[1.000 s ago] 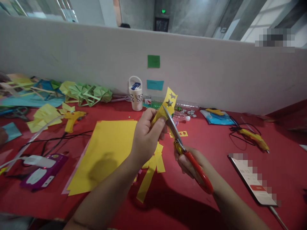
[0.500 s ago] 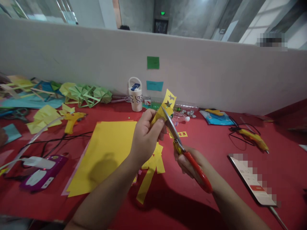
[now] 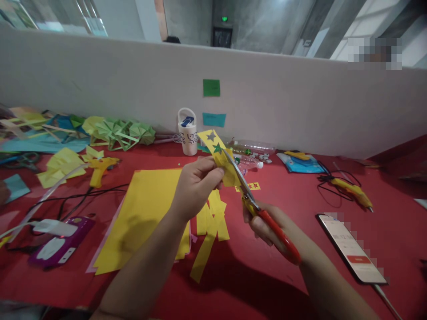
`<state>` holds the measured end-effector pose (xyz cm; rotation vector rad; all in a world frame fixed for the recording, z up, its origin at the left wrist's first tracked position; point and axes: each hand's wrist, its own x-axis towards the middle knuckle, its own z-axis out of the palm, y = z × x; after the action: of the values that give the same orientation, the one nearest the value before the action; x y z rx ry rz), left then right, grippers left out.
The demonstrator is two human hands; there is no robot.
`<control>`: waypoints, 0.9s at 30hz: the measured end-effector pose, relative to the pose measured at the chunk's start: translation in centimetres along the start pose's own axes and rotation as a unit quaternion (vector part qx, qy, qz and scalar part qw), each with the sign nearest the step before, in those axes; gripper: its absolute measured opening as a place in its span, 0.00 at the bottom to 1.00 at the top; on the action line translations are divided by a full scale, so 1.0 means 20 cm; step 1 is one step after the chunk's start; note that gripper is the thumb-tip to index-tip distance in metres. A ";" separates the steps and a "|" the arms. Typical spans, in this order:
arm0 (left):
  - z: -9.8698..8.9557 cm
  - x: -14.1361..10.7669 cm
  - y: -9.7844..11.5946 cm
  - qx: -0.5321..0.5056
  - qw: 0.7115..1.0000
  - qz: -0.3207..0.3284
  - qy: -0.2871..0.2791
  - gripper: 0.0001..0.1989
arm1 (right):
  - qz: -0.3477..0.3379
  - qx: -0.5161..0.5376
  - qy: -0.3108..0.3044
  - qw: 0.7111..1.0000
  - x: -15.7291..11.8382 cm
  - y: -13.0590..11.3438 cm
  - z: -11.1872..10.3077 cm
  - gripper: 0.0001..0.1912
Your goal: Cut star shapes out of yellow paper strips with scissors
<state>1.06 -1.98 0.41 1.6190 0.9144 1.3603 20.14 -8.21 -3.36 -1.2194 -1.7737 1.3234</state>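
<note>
Pinched in my left hand (image 3: 195, 186) is a yellow paper strip (image 3: 211, 141) with star-shaped holes, its upper end leaning to the left. My right hand (image 3: 270, 222) grips red-handled scissors (image 3: 278, 235), whose blades point up and left and lie against the paper beside my left fingertips. Below my hands, several cut yellow strips (image 3: 204, 255) lie on the red table (image 3: 253, 284). A small yellow piece with star holes (image 3: 254, 186) rests behind the scissor blades. To the left is a stack of yellow sheets (image 3: 147, 195) over pink paper.
A white cup (image 3: 188, 138) and plastic bottles (image 3: 251, 163) stand or lie by the partition. Yellow glue guns (image 3: 100, 169) are on both sides, with black cables. A phone (image 3: 352, 249) lies at right, a purple power strip (image 3: 62, 249) at left. Someone's hand (image 3: 4, 191) shows at the left edge.
The yellow strip's upper end has swung to the left, and my left hand has shifted slightly left. The scissors stay nearly in place at the paper.
</note>
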 end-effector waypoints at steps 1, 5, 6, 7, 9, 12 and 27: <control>0.00 0.00 0.00 0.001 1.000 -0.005 -0.005 0.13 | -0.005 0.006 -0.001 1.000 0.00 0.00 0.00 0.30; 0.02 -0.01 0.01 0.000 1.000 -0.024 -0.014 0.13 | -0.023 0.030 -0.007 0.999 0.01 0.03 0.01 0.29; 0.02 -0.01 0.01 -0.002 1.000 -0.026 -0.015 0.13 | -0.029 0.037 -0.007 0.999 0.01 0.03 0.02 0.29; 0.02 -0.01 0.01 -0.006 1.000 -0.026 -0.013 0.13 | -0.037 0.045 -0.007 0.998 0.01 0.03 0.02 0.29; 0.03 -0.01 0.02 -0.010 1.000 -0.025 -0.010 0.13 | -0.047 0.059 -0.006 0.997 0.01 0.04 0.04 0.29; 0.03 -0.01 0.02 -0.012 1.000 -0.025 -0.007 0.13 | -0.055 0.068 -0.007 0.996 0.01 0.03 0.06 0.28; 0.01 -0.01 0.00 -0.026 0.998 -0.043 -0.026 0.14 | -0.020 0.052 -0.004 0.998 0.00 0.02 0.06 0.29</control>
<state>1.26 -2.21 0.40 1.5509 0.9014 1.2673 19.20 -8.55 -4.05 -1.1182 -1.7041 1.3806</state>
